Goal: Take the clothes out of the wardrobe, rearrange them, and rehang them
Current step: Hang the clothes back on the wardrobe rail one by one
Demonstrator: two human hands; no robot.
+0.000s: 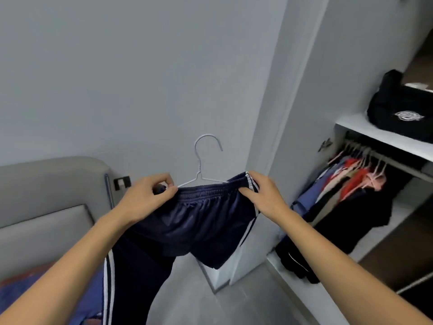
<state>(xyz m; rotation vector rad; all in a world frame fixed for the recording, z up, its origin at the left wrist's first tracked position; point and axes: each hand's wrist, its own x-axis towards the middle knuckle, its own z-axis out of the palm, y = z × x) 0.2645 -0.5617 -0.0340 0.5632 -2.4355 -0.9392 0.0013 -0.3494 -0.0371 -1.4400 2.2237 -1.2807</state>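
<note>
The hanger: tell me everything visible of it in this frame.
The hanger is thin white wire with an open hook on top, a twisted neck and sloping shoulders. It stands upright in front of the grey wall, hook free and on no rail. Its lower part is hidden behind the waistband of the navy trousers, which are being fitted onto it. The left hand pinches fabric at its left shoulder; the right hand grips the waistband at the right end.

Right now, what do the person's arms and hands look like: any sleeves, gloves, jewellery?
Both forearms are bare as far as the frame shows, with no sleeves in view. The left hand and right hand wear no gloves, and no watch, bracelet or ring shows. No markings are visible on either arm.
</note>
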